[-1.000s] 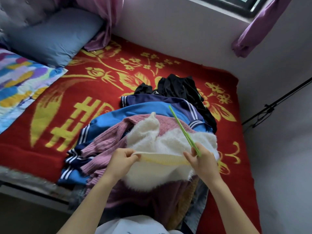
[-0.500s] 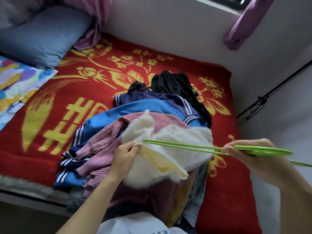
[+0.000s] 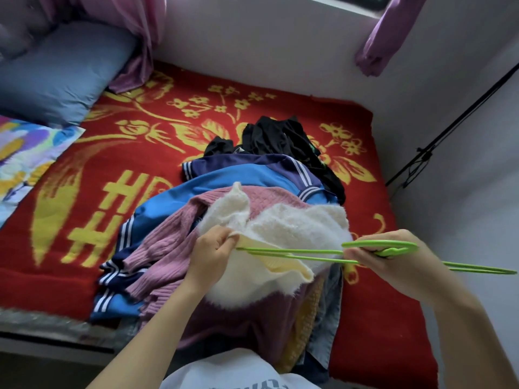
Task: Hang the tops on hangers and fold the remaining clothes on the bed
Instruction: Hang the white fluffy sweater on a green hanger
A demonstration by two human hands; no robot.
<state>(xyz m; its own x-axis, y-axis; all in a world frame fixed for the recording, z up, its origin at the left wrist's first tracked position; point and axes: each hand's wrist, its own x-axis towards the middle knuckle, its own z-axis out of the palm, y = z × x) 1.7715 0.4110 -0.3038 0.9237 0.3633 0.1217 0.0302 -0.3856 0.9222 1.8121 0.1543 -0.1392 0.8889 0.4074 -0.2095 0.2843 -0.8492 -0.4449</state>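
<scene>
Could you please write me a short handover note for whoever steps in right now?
Left hand: pinches the cream ribbed edge of the white fluffy top, holding it open.
Right hand: grips the green hanger around its middle; the hanger's far tip reaches that edge, not clearly inside.
Pile: the top lies on a pink sweater, blue striped jacket and black garment, heaped on the red blanket.
Done: nothing in view hung or folded.
Left: slide the hanger in, hang it, then work through the pile.
</scene>
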